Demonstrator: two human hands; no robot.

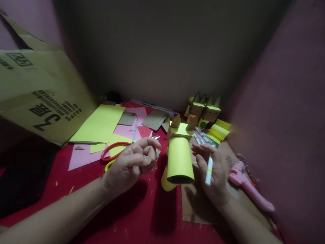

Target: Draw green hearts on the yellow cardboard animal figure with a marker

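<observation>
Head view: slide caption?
Left hand, and right hand holding a white green-tipped marker, flank a yellow paper cylinder.

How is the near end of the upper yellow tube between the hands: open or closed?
Open: the upper yellow tube shows a dark hollow at its near end.

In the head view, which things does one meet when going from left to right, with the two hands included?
Cardboard box, large yellow sheet, left hand, yellow paper tube, right hand, pink glue gun.
</observation>
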